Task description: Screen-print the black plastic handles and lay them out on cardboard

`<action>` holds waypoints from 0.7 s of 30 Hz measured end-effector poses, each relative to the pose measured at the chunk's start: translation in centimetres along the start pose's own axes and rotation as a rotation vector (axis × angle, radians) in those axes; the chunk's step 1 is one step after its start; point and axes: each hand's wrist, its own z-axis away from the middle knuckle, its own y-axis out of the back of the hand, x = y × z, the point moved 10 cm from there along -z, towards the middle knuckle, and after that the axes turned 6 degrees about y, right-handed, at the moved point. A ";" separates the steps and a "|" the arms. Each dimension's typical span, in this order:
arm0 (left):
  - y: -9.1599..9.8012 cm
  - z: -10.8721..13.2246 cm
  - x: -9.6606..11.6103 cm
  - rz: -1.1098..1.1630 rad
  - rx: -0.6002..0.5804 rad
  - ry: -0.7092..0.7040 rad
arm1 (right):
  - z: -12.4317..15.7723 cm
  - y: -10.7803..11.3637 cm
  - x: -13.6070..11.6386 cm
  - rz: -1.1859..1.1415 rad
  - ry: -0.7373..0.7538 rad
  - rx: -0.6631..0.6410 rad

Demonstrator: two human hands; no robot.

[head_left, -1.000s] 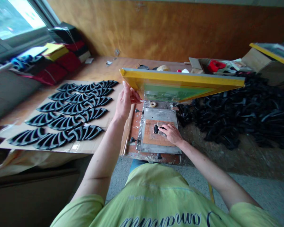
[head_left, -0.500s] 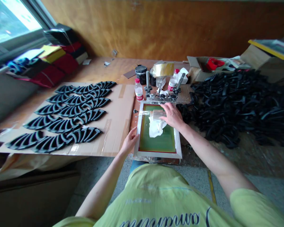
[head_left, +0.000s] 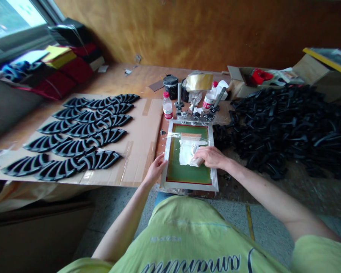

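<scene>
A screen printing frame (head_left: 164,167) with a green mesh lies in front of me, and a white patch of ink (head_left: 185,152) spreads over the middle of the mesh. On the frame's left side rail my left hand (head_left: 157,167) is closed, thumb and fingers at the edge. My right hand (head_left: 211,156) grips a small pale brown squeegee (head_left: 198,162) at the lower right of the white patch. Above that patch a brown strip (head_left: 191,136) lies across the mesh, with clear tape running to its left. A metal hinge clamp (head_left: 194,116) stands at the frame's far end.
Rows of black ribbed plastic parts (head_left: 99,161) lie on cardboard (head_left: 140,151) at left. Right of the frame is a big heap of black parts (head_left: 287,129). Behind the clamp stand a red-capped bottle (head_left: 167,107), a black tub (head_left: 170,87) and an open box (head_left: 238,81).
My right hand has moved from the far part of the mesh toward me and now grips the squeegee beside the white ink. My left hand stays on the frame's edge.
</scene>
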 end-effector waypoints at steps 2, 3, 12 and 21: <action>0.1 0.0 0.1 -0.005 0.006 -0.014 | -0.8 0.3 0.5 0.015 -0.041 0.078; 0.1 0.0 0.2 -0.004 0.007 -0.016 | -1.1 0.2 0.5 0.027 -0.051 0.121; 0.1 0.9 1.1 0.072 0.016 0.020 | -0.6 -0.1 -0.1 0.042 -0.111 0.075; 0.6 3.9 10.4 0.159 0.041 -0.080 | -0.6 11.8 8.3 0.100 -0.464 0.514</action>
